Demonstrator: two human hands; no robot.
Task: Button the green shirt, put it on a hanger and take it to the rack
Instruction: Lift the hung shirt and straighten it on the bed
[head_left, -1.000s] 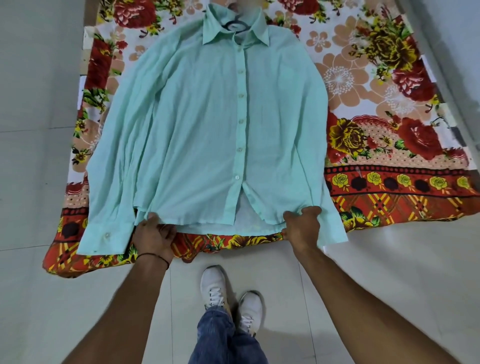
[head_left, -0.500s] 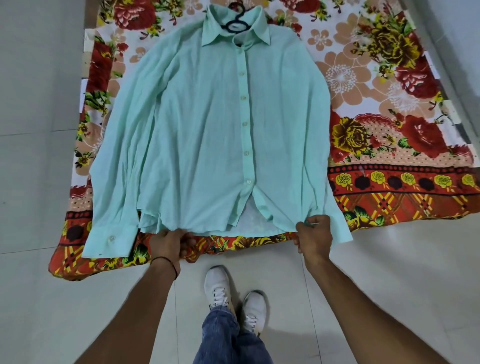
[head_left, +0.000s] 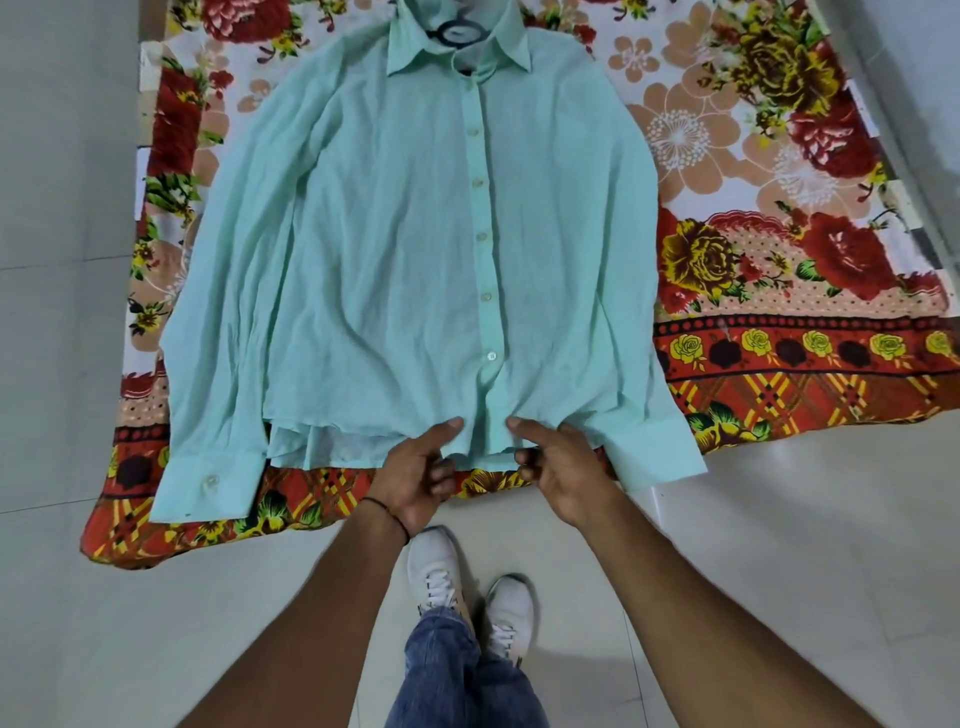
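Thin mint cotton: the shirt lies flat, front up, on the floral sheet, hem at the sheet's near edge, collar toward the far edge. Fabric looks light, soft, creasing easily; likely best held at the placket or hem, not mid-panel. Left hand and right hand each pinch the hem either side of the placket, fingers curled, thumbs on top. Hanger sits inside the collar. No containers present.
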